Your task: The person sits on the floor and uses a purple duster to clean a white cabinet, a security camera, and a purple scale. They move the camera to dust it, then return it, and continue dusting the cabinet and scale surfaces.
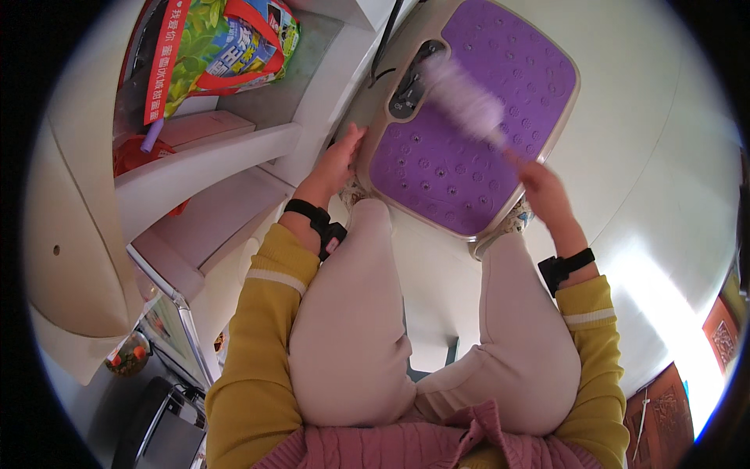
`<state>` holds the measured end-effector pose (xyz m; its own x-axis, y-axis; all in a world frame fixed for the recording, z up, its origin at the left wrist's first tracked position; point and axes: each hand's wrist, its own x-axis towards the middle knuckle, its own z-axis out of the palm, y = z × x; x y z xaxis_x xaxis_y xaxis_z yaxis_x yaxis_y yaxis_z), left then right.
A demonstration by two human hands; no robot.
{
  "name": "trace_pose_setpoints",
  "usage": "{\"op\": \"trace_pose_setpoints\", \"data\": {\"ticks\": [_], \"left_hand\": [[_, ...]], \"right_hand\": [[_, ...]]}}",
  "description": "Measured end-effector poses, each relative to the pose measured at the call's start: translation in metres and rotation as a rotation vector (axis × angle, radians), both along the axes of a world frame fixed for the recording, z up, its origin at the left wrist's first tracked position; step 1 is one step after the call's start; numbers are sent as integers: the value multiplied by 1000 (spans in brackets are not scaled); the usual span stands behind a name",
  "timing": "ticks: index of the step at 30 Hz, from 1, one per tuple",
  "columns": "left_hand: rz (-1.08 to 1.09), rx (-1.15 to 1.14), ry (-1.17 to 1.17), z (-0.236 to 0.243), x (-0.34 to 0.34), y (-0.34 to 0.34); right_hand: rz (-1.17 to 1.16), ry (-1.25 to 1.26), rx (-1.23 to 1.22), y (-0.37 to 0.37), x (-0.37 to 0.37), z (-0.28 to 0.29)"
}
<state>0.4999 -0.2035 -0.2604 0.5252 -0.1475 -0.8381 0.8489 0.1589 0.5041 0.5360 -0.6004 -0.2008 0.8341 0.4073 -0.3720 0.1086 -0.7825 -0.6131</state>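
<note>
A fluffy pale duster [467, 102], smeared by motion, hangs over the purple top of a vibration plate [437, 168]. My right hand [544, 190] is closed round its thin handle, near the plate's right edge. On the other side, my left hand [342, 160] lies against the plate's beige left rim with its fingers stretched out; it holds nothing. The plate has raised round studs and a dark oval control panel [412, 86] at its left, partly covered by the duster head.
At the left, white shelving [211, 160] holds a colourful bag with red handles [242, 51] and a pink box [203, 129]. A black cable [383, 59] runs beside the plate. Pale shiny floor [633, 180] lies to the right, with carved wooden furniture [662, 418] at lower right.
</note>
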Motion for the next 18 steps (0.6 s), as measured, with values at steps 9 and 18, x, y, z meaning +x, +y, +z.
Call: {"op": "trace_pose_setpoints", "data": {"ticks": [9,18], "left_hand": [[-42,65,0,0,-1,-5],[-486,737,-664,6,17,-37]], "right_hand": [[-276,21,48,-21,-3,1],[-59,310,104,-54,-30,1]]}}
